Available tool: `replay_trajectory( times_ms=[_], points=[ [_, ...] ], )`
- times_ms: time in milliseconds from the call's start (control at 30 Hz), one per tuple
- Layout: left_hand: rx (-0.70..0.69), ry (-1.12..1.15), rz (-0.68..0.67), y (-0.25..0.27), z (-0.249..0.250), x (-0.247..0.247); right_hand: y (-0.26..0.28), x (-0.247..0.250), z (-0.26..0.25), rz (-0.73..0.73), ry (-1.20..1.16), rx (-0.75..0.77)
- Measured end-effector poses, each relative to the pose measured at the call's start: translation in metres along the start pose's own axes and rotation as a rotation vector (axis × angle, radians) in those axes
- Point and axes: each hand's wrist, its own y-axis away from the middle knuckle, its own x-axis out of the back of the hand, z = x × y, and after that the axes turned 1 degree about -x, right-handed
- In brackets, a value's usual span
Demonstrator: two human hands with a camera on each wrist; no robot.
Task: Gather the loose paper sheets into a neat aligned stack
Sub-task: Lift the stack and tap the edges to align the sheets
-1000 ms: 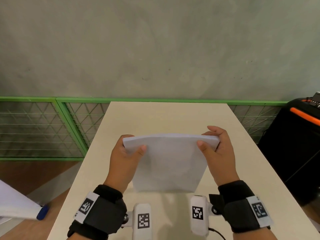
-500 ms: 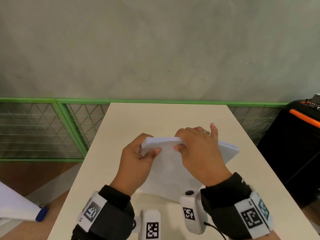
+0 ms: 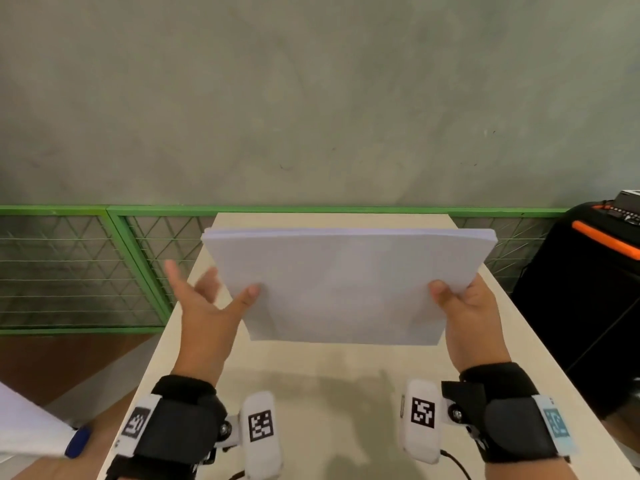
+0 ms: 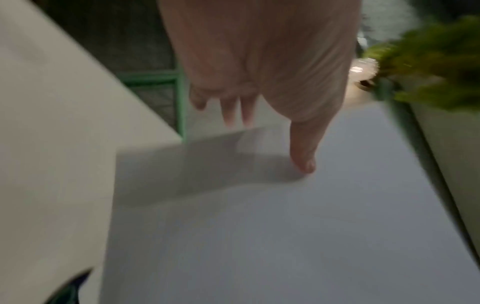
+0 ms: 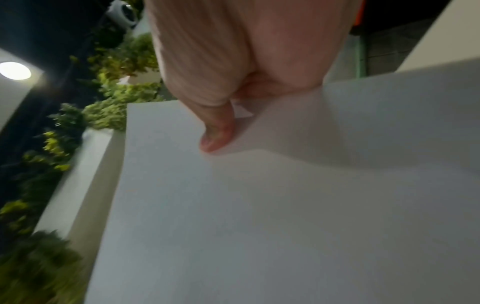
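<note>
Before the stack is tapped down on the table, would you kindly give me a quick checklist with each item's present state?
1. Right hand grips the paper stack: ok.
2. Left hand grips too: not ok; fingers spread, only the thumb touches.
3. Top edge flush: ok.
4. Bottom edge flush: cannot tell.
5. Table under the stack bare: ok.

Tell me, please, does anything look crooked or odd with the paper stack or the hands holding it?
Mostly tidy. The paper stack is held above the table; at its far left corner the sheets look slightly stepped. The left hand touches it with only the thumb, fingers spread; the right hand pinches its edge.
</note>
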Motion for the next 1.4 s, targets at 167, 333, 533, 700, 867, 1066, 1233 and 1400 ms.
replay_trajectory(
  times_ms=[167, 333, 533, 700, 867, 1066, 1233, 1400],
  points=[
    [-0.029, -0.071, -0.21, -0.009, -0.012, -0.003, 0.003, 0.005, 0.029, 0.013, -0.156, -0.055],
    [-0.001, -0.052, -0.205, -0.004, -0.029, -0.011, 0.009, 0.007, 0.054, 0.068, -0.095, -0.156],
    [0.073, -0.077, -0.144, -0.002, -0.061, -0.011, 0.019, -0.004, 0.074, 0.097, -0.027, -0.248],
    [0.08, -0.071, -0.136, 0.002, -0.076, -0.004, 0.025, -0.002, 0.084, 0.052, 0.003, -0.341],
    [0.138, -0.087, -0.153, 0.005, -0.086, -0.001, 0.028, 0.002, 0.09, 0.019, 0.02, -0.4],
    [0.139, -0.075, -0.164, 0.005, -0.082, -0.004, 0.025, 0.0, 0.087, 0.023, -0.026, -0.465],
    [0.101, -0.077, -0.165, 0.005, -0.074, 0.003, 0.026, 0.006, 0.082, -0.046, -0.058, -0.443],
    [0.115, 0.005, -0.103, 0.01, -0.066, 0.003, 0.026, 0.003, 0.075, -0.117, -0.051, -0.378]
  ],
)
